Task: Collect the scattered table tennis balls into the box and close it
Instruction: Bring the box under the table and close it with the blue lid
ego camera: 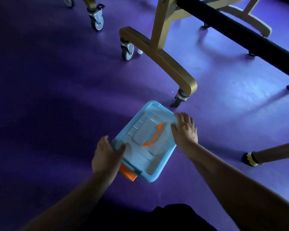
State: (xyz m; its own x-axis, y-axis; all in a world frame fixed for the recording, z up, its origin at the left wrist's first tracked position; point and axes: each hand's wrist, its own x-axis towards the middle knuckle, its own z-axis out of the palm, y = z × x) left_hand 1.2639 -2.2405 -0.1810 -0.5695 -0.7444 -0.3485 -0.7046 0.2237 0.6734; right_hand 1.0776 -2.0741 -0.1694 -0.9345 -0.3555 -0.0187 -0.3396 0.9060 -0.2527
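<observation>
On near-left end of box (157, 171): left hand (107, 155) grasping, thumb over lid (145, 157), fingers round side, unseen. On far-right rim of box: right hand (184, 129) laid flat, pressing, seemingly not curled under. Box down on floor (57, 114), lid on, handle (154, 135) folded flat. Orange latch (128, 175) at near end probably unfastened.

Press evenly at both ends, then snap latch. Far-end latch hidden; contents unreadable. White ball (140, 51) well beyond box, beside caster (128, 50), uncollected.

Bare hands, black clothes
The person is wearing a black garment (173, 217); left hand (107, 155) and right hand (184, 129) are showing bare.
</observation>
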